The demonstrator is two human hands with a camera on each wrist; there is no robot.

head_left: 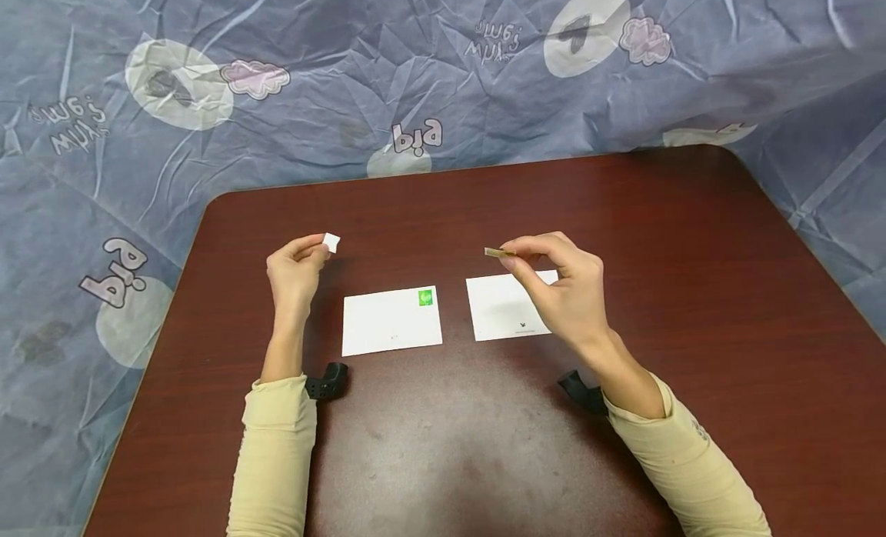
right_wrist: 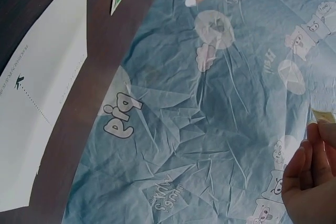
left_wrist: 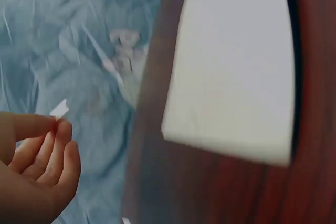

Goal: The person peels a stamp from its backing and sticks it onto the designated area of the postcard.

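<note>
My left hand (head_left: 294, 279) pinches a small white piece of paper (head_left: 331, 243) between thumb and fingertips, above the table's left side. In my right hand (head_left: 571, 295), thumb and forefinger pinch a small flat yellowish piece (head_left: 492, 252), seen nearly edge-on in the head view; it resembles a stamp, but its face is not clear. Below and between the hands lies a white card (head_left: 388, 321) with a green stamp (head_left: 425, 298) at its upper right corner. A second white card (head_left: 500, 310), with small print and a dotted line, lies partly hidden beneath my right hand.
The cards lie on a dark red-brown table (head_left: 471, 437) with rounded far corners. A crumpled blue printed cloth (head_left: 332, 98) hangs behind the table and at its sides. Black wrist mounts (head_left: 330, 381) stick out inward from both forearms.
</note>
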